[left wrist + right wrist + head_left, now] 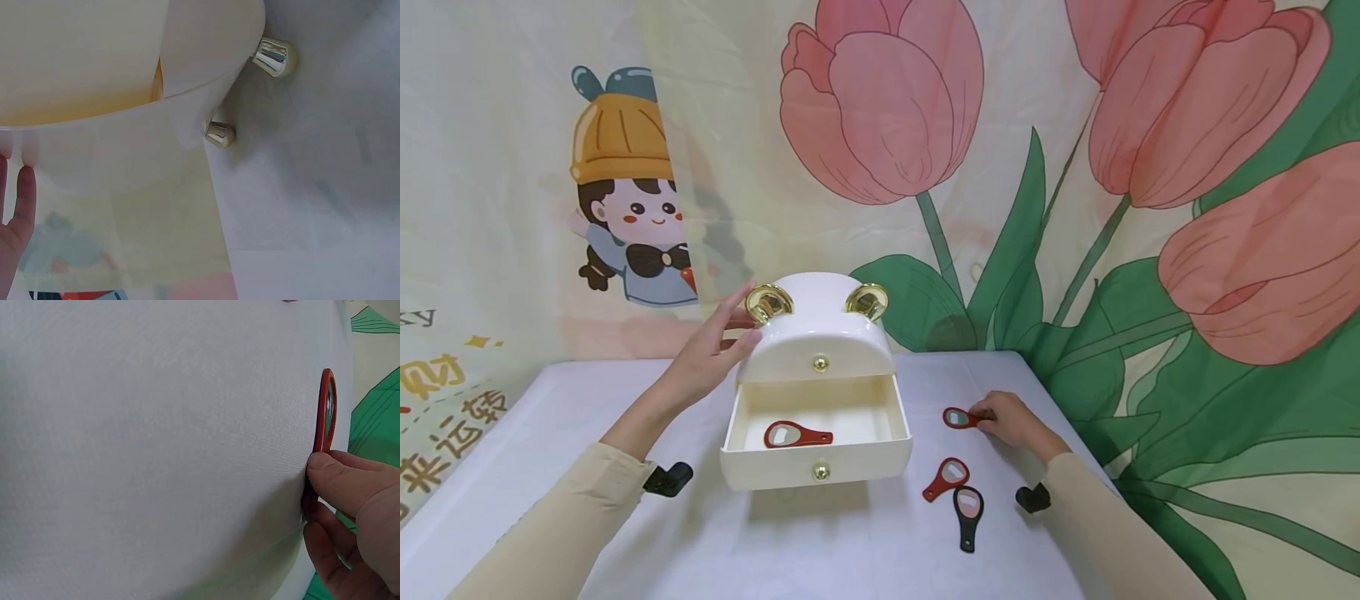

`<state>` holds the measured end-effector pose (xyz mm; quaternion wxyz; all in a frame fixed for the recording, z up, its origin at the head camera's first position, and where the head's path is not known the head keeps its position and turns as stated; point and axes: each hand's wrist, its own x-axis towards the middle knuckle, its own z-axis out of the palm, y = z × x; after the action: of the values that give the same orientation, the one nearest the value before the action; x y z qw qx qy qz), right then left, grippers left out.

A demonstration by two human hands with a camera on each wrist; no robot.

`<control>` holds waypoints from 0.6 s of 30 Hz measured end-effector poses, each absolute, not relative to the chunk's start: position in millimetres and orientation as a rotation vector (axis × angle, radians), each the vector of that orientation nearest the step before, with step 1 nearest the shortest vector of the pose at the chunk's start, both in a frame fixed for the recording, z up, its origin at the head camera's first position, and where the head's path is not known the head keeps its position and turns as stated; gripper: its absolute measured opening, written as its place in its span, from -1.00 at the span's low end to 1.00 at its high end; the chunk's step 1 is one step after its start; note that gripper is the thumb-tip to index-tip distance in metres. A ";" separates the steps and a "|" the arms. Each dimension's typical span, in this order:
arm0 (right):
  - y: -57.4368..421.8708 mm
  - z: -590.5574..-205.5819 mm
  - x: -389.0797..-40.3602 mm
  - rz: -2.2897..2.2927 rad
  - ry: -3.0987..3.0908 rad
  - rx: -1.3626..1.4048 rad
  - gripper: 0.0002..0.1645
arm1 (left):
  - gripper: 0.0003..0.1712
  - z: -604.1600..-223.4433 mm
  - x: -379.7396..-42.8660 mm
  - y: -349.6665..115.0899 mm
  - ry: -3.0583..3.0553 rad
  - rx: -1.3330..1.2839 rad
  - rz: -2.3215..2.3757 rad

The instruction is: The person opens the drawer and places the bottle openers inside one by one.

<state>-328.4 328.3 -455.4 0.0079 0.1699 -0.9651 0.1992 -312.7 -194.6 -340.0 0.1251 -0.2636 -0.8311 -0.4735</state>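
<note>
A white chest point(816, 333) with gold ear-like trims stands on the table, its lower drawer point(775, 471) pulled out. Inside the drawer lies a red hand mirror point(797, 434), small, with a shiny oval face. My left hand point(707, 354) rests on the chest's upper left side by one gold ear point(767, 303); in the left wrist view its fingertips touch the white shell point(125, 150). To the right, my right hand point(1011, 419) pinches another red hand mirror point(324, 419) by its handle, its oval end pointing away from the fingers.
Nearer me on the white tablecloth point(842, 558), right of the drawer, lie a red hand mirror point(947, 479) and a black one point(968, 521), close together. A printed tulip curtain point(880, 108) hangs behind the table. The chest's upper drawer point(790, 364) is closed.
</note>
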 end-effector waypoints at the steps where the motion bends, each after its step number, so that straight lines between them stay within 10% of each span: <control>1: 328.3 -455.8 -328.1 0.630 -3.015 0.524 -0.74 | -0.10 -339.6 -312.5 -194.5 -2.418 -0.771 -1.386; 18: 329.6 -452.1 -323.6 0.540 -2.966 0.626 -0.77 | -0.12 -342.9 -318.3 -197.0 -2.418 -0.781 -1.316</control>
<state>-323.6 329.6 -452.1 0.0312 0.2031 -0.9628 0.1752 -318.3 -197.0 -342.9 0.1396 -0.2701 -0.8367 -0.4556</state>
